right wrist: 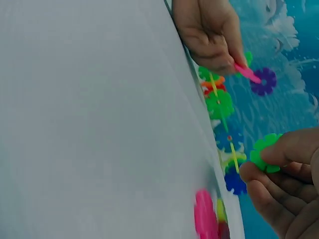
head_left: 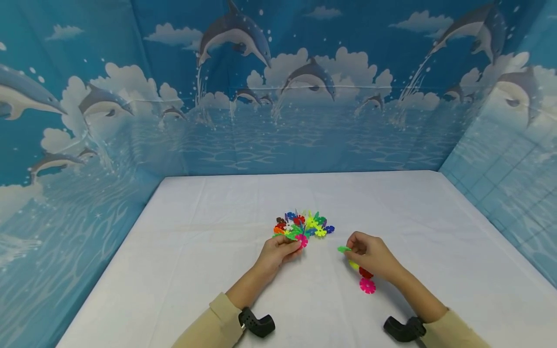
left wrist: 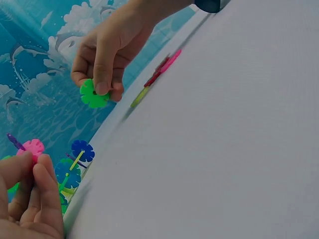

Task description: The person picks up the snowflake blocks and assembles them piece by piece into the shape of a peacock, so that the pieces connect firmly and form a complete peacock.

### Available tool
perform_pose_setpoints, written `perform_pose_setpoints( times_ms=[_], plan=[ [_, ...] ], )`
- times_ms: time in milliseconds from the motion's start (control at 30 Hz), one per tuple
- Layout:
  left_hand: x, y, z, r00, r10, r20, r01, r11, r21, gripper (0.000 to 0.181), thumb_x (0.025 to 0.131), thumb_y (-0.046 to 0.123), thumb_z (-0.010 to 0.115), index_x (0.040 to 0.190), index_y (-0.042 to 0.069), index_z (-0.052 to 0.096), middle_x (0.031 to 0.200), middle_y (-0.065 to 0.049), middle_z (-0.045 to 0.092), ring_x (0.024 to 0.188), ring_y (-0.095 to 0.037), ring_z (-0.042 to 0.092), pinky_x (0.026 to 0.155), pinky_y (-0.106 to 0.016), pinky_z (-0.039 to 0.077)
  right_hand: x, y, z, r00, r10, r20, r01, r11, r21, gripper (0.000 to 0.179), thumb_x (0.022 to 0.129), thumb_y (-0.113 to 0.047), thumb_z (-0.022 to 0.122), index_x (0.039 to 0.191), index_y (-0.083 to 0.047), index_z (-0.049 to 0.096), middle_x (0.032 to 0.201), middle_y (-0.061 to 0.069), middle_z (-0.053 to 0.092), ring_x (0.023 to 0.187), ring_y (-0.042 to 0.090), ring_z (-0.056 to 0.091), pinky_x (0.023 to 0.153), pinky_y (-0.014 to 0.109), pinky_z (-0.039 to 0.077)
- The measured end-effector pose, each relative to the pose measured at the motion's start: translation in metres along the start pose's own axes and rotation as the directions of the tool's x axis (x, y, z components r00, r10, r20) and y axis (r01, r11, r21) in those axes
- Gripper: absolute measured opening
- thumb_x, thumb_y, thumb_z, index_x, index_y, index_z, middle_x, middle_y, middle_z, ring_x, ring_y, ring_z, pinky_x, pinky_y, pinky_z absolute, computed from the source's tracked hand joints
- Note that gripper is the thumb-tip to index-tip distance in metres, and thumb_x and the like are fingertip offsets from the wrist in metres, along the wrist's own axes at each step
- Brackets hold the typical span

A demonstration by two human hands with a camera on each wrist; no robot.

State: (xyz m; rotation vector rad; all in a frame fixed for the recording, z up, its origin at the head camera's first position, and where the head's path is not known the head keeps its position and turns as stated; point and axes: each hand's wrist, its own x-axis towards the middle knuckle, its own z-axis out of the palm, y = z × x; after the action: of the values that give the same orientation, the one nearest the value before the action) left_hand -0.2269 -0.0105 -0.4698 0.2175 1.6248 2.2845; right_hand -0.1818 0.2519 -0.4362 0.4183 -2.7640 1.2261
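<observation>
My left hand (head_left: 278, 253) pinches a pink notched flower disc (left wrist: 33, 148) between thumb and fingers. A purple disc (right wrist: 263, 82) meets its edge at an angle. In the head view this pink disc overlaps the front of a many-coloured cluster of flower discs (head_left: 319, 222). Off to the right, my right hand (head_left: 372, 253) holds a single green flower disc (left wrist: 93, 94) by its edge, raised above the table. Below that hand lie a yellow disc (head_left: 353, 265), a dark red disc (head_left: 366, 273) and a pink disc (head_left: 367, 285), in a short line.
A white cloth covers the table (head_left: 209, 208). Behind it and along the sides hangs a blue curtain (head_left: 304, 140) printed with dolphins and clouds. Each wrist wears a black camera band, such as the left band (head_left: 257, 323) and the right band (head_left: 404, 329).
</observation>
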Motion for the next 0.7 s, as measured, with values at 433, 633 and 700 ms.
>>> perform_pose_setpoints(
  times_ms=[433,633,700],
  plan=[
    [-0.001,0.001,0.0,0.999,-0.024,-0.027,0.024,0.999,-0.022,0.006,0.09,-0.002,0.065,0.09,-0.008,0.063,0.082,-0.006,0.066,0.075,-0.012,0.068,0.078,-0.026,0.055,0.019,-0.029,0.052,0.976,-0.209,-0.067,0.213,0.975,0.068,0.016,0.081,0.004,0.071,0.081,-0.007,0.06,0.079,-0.003,0.063,0.071,0.008,0.062,0.064,0.026,0.054],
    [-0.001,0.002,0.0,0.999,-0.028,-0.028,0.026,0.998,-0.051,0.004,0.091,-0.002,0.065,0.087,-0.005,0.064,0.08,-0.006,0.065,0.073,-0.011,0.067,0.075,-0.023,0.055,0.024,-0.033,0.063,0.96,-0.267,-0.078,0.271,0.961,0.046,0.019,0.08,0.005,0.072,0.078,-0.008,0.058,0.075,-0.004,0.062,0.068,0.008,0.06,0.064,0.025,0.055],
    [-0.001,0.002,-0.001,0.999,-0.027,-0.028,0.025,0.998,-0.056,0.005,0.091,-0.002,0.065,0.087,-0.005,0.064,0.08,-0.005,0.065,0.072,-0.01,0.067,0.074,-0.023,0.055,0.025,-0.034,0.066,0.952,-0.291,-0.091,0.294,0.956,0.025,0.022,0.079,0.005,0.073,0.077,-0.009,0.056,0.074,-0.005,0.061,0.067,0.007,0.059,0.063,0.025,0.054]
  ],
)
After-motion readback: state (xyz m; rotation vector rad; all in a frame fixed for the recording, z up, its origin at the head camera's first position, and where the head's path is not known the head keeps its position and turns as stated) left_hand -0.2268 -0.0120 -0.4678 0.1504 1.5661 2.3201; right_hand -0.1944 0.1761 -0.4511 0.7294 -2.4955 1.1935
